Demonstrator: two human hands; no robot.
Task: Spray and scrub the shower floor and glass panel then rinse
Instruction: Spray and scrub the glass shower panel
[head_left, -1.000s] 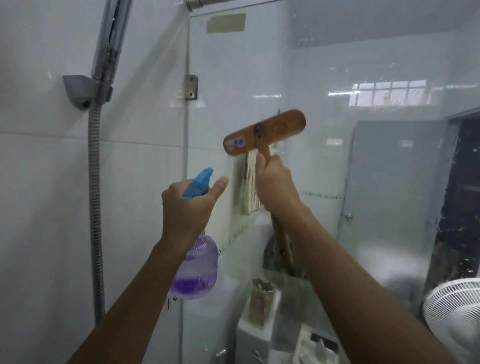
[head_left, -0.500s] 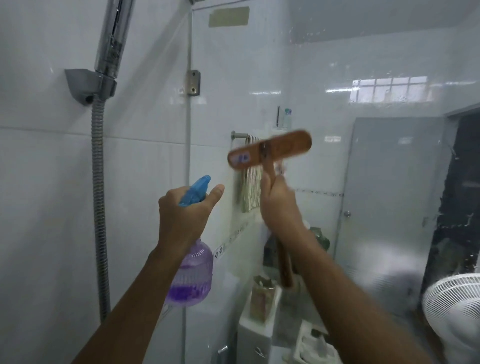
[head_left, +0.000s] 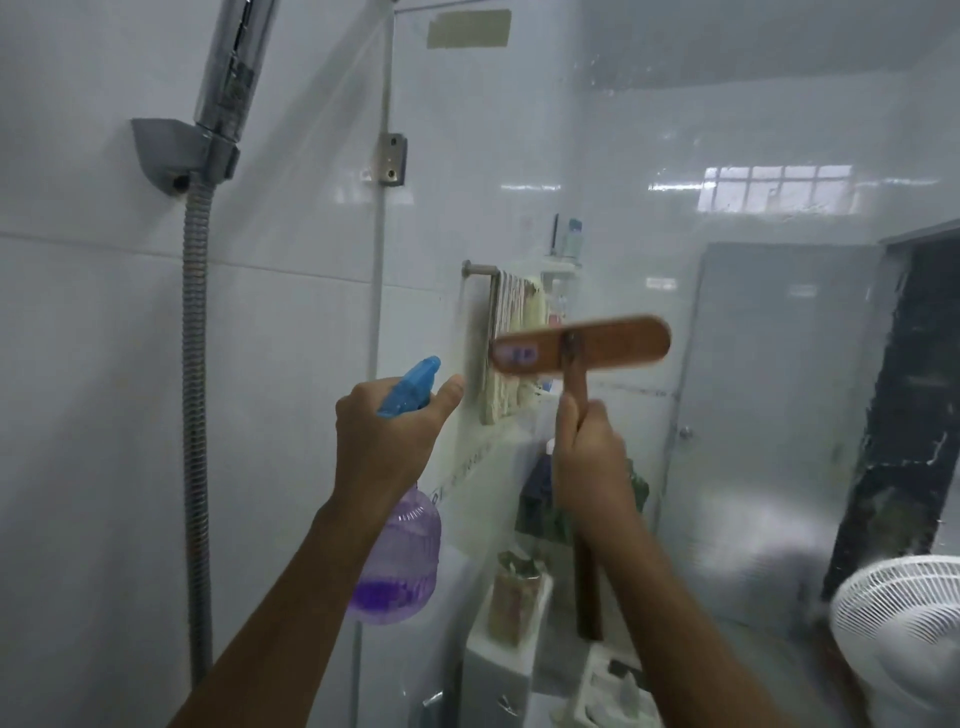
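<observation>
Two tools at the clear glass panel (head_left: 727, 130): left hand (head_left: 387, 441) grips a purple spray bottle (head_left: 397, 566), right hand (head_left: 592, 467) a brown wooden brush (head_left: 582, 344); rinsing likely remains.

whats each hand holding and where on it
The left hand grips the spray bottle at its neck; the right hand grips the brush by its wooden handle, just below the head.

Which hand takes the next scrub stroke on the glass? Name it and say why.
Right. The right hand grips the wooden brush by its handle, head raised before the glass panel; the left hand holds the spray bottle, so it is busy.
</observation>
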